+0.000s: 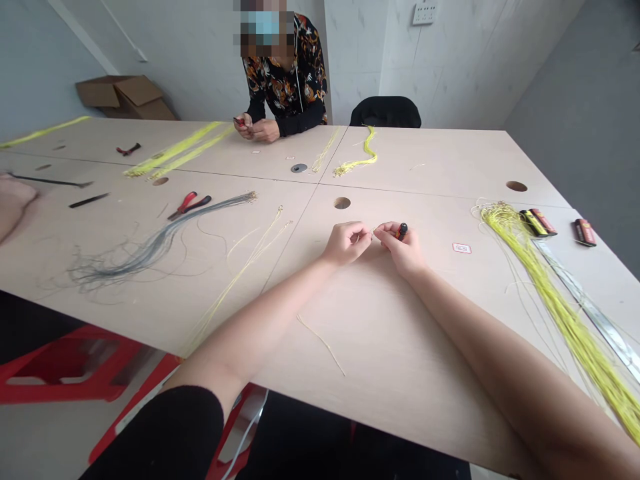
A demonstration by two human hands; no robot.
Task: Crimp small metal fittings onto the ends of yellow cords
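My left hand [347, 242] is held just above the table, thumb and forefinger pinched together. Facing it, almost touching, my right hand [401, 248] has its fingers closed. A short tool with a black rounded end [402, 231] and a bit of orange sticks out of the right fist; its kind is hidden. Between the two sets of fingertips shows a tiny yellowish bit, perhaps a cord end, too small to make out. A loose piece of yellow cord [323, 341] lies below the hands. A few longer yellow cords [245, 265] run under my left forearm.
Grey cords [155, 243] and red-and-black pliers [187, 205] lie left. At right are a yellow cord bundle [545, 293], a metal ruler [587, 303], and small red-and-black cylinders [585, 232]. A masked person [285, 80] works opposite; another person's hand [15, 203] is at far left.
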